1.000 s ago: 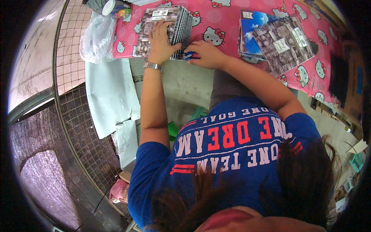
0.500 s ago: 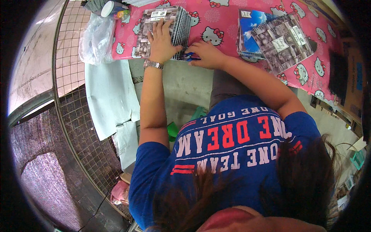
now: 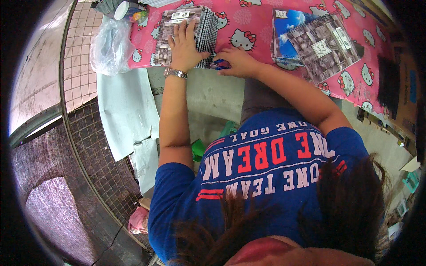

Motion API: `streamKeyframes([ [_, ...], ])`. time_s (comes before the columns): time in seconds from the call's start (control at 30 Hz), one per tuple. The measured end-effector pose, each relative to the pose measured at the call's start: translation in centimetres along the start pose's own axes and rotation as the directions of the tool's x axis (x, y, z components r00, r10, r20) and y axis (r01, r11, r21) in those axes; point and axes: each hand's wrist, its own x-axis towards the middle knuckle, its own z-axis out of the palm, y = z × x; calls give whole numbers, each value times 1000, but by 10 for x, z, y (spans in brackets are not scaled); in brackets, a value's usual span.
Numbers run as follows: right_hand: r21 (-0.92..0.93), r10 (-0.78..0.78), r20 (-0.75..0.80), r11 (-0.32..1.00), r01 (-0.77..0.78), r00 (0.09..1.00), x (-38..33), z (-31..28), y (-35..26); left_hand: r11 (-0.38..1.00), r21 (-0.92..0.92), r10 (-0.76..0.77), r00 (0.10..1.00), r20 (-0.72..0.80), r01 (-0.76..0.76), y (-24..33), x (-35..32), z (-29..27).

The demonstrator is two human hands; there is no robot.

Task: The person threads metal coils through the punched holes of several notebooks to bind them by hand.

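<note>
A stack of spiral-bound notebooks (image 3: 164, 37) with grey photo-print covers stands at the table's near edge, its wire bindings facing right. My left hand (image 3: 184, 49) lies on the top cover with fingers spread, its thumb reaching over the bound edge. Close by, at the near corner of the bindings, my right hand (image 3: 241, 62) is closed around a small blue-handled tool (image 3: 222, 64). The fingers cover most of that tool, so its exact kind does not show. Whether its tip touches a wire is also hidden.
On the right, another grey notebook (image 3: 326, 48) lies askew over several blue-covered ones (image 3: 284, 37). A pink patterned cloth (image 3: 262, 22) covers the table. Crumpled clear plastic (image 3: 111, 48) hangs at the left edge near a white-lidded jar (image 3: 123, 10). Metal mesh (image 3: 80, 48) stands left.
My right hand and the blue-handled tool have shifted very slightly at the stack's near corner. The left hand stays spread on the top notebook.
</note>
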Motion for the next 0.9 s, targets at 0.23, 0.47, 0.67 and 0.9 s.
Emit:
streamKeyframes([
  [0.23,252,352,688,704,-664,634,32,-23,-12,1000,6,-1,1000,8,1,0,-2,-1],
  [0.47,12,173,245,983,-181,954,6,-11,-1,1000,-22,13,1000,-7,-13,-1,-1,-1],
  [0.67,-14,170,284,985,-173,944,10,-12,-3,1000,-10,6,1000,6,-6,0,0,-2],
  [0.9,-65,145,250,989,-132,957,6,-8,-5,999,35,-33,999,39,32,6,0,-5],
])
